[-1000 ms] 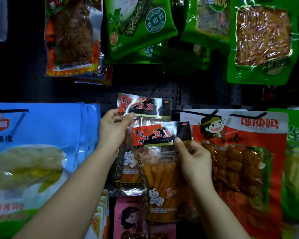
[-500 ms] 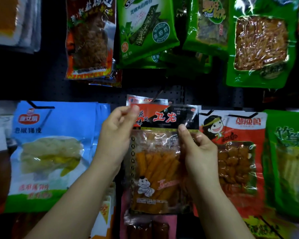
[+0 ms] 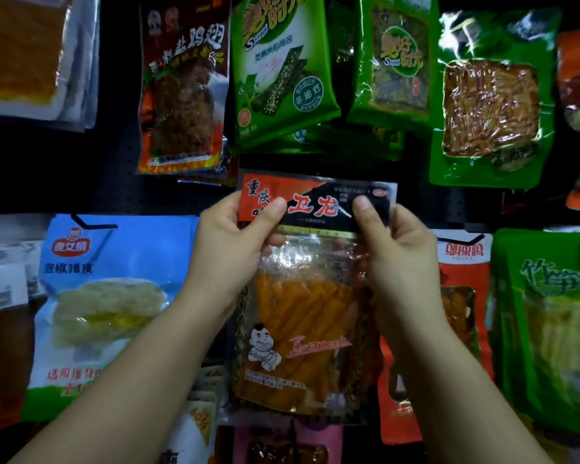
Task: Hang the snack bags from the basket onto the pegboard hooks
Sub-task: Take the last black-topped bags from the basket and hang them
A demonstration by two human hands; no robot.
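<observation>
A clear snack bag (image 3: 302,316) with orange strips and a red-and-black header is held upright in front of the dark pegboard (image 3: 118,182). My left hand (image 3: 231,252) pinches the header's left end between thumb and fingers. At the right end my right hand (image 3: 395,259) grips the header the same way. The hook behind the header is hidden, and so is the bag that hung there. The basket is out of view.
Hanging bags crowd the board: a blue bag (image 3: 111,296) at left, a red bag (image 3: 456,316) at right, green bags (image 3: 282,72) above, a green bag (image 3: 549,329) far right, a brown-red bag (image 3: 181,95) upper left. Pink packs (image 3: 315,443) hang below.
The held bag has risen and now covers the identical bag behind it. Both hands have moved up to pinch the two ends of its header. The view has tilted upward.
</observation>
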